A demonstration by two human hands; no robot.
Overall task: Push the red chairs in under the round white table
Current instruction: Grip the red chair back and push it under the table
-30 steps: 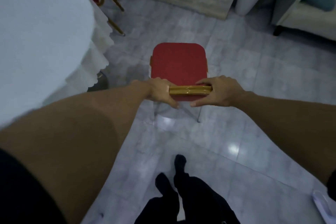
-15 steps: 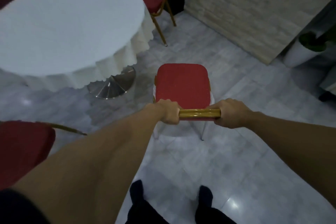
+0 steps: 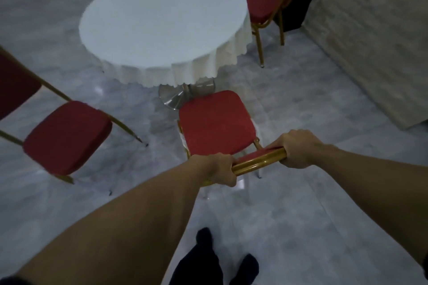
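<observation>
On grey tiles, both hands' grip clamps the red chair [image 3: 216,122] near the round white table [image 3: 162,23].

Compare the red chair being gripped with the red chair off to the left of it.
The gripped chair has both hands on its gold top rail, left hand and right hand; the left chair is untouched. The gripped chair's seat points at the round white table, its front edge near the cloth's hem; the left chair stands farther out and angled. Both have red cushions and gold frames.
</observation>
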